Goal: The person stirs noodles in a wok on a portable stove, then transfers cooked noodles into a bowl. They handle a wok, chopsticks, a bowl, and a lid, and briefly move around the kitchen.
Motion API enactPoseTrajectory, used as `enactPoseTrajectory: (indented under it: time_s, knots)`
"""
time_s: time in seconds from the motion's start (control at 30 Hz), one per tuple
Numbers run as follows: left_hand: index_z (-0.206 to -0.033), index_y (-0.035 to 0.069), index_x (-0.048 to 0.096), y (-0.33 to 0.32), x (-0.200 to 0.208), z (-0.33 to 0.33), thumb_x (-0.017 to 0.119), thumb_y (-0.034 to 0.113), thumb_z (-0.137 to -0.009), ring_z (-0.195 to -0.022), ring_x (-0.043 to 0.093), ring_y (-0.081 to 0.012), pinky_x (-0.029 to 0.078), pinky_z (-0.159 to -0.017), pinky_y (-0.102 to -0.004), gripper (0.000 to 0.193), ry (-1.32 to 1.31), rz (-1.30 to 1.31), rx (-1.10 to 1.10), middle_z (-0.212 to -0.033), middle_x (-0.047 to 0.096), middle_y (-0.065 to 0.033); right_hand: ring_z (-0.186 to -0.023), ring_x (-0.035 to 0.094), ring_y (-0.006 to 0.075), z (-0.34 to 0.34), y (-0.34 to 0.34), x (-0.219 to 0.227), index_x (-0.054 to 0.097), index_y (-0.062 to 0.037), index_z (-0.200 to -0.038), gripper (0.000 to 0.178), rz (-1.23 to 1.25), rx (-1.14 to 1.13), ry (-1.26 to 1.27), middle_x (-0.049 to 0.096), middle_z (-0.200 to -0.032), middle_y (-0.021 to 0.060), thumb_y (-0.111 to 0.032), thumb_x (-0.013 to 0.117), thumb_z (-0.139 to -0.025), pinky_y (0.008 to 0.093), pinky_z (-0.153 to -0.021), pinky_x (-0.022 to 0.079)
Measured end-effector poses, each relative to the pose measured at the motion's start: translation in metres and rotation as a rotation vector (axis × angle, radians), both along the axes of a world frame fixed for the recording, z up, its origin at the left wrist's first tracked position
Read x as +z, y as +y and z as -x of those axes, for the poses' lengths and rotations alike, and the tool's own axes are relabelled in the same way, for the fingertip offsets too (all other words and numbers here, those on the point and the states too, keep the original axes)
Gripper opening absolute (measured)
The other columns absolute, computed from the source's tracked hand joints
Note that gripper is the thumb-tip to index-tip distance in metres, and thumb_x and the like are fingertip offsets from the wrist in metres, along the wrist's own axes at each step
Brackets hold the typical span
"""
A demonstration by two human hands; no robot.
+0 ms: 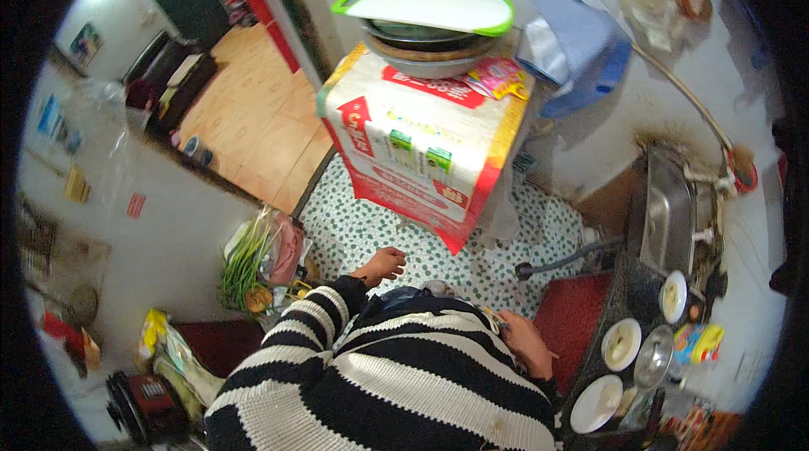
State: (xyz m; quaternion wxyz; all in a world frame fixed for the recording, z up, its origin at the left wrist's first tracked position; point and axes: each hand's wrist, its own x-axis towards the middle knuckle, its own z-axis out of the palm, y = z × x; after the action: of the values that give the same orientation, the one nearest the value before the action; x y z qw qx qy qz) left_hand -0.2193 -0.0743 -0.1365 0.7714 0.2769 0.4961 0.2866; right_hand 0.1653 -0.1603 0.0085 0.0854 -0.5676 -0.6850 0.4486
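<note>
Fingers of the left hand [383, 264] are loosely bent above the floor [337, 215], and I see nothing in them. The right hand [524, 343] is by the person's side; I cannot tell whether it grasps something. On the right surface [645, 312], three white plates [586, 410] already carry something pale, near a metal bowl [653, 358]. Green stalks [244, 274] at left are untouched. What is left, I cannot judge.

Spring onions [244, 270] lie to my left, plates [588, 410] near right, sink [668, 219] far right, chopping board [430, 6] far ahead.
</note>
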Motion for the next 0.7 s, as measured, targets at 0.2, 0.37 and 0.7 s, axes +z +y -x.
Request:
enactPoseTrajectory:
  time_s: [0.2,0.37,0.7]
  knots:
    - [-0.116,0.003,0.052,0.008,-0.003,-0.013,0.062,0.011,-0.087,-0.068,0.058,-0.0168,0.047,-0.053,-0.0297,0.032,0.079,-0.017,0.019,-0.091,0.058,-0.0057,-0.090,0.061,0.0380,-0.011,0.006,-0.021,0.057,-0.0023,-0.109,0.024,0.060,0.019,-0.026,0.060,-0.098,0.0247,-0.007,0.054,-0.086,0.0418,-0.076,0.046]
    - [-0.112,0.006,0.051,0.012,-0.026,-0.020,0.057,0.015,-0.088,-0.064,0.055,-0.0160,0.044,-0.046,-0.0298,0.026,0.366,-0.003,0.093,-0.084,0.056,-0.0048,-0.085,0.062,0.0367,-0.015,0.008,-0.035,0.059,-0.0011,-0.108,0.023,0.153,-0.050,0.057,0.063,-0.096,0.0241,-0.008,0.057,-0.086,0.0390,-0.072,0.046]
    - [-0.124,0.003,0.043,0.068,0.051,0.029,0.060,0.021,-0.085,-0.054,0.045,-0.0167,0.039,-0.042,-0.0306,0.047,0.214,-0.120,0.868,-0.077,0.051,-0.0053,-0.072,0.062,0.0325,0.011,0.041,0.034,0.059,-0.0008,-0.105,0.022,-0.105,0.146,-0.060,0.063,-0.081,0.0200,-0.019,0.052,-0.093,0.0379,-0.065,0.047]
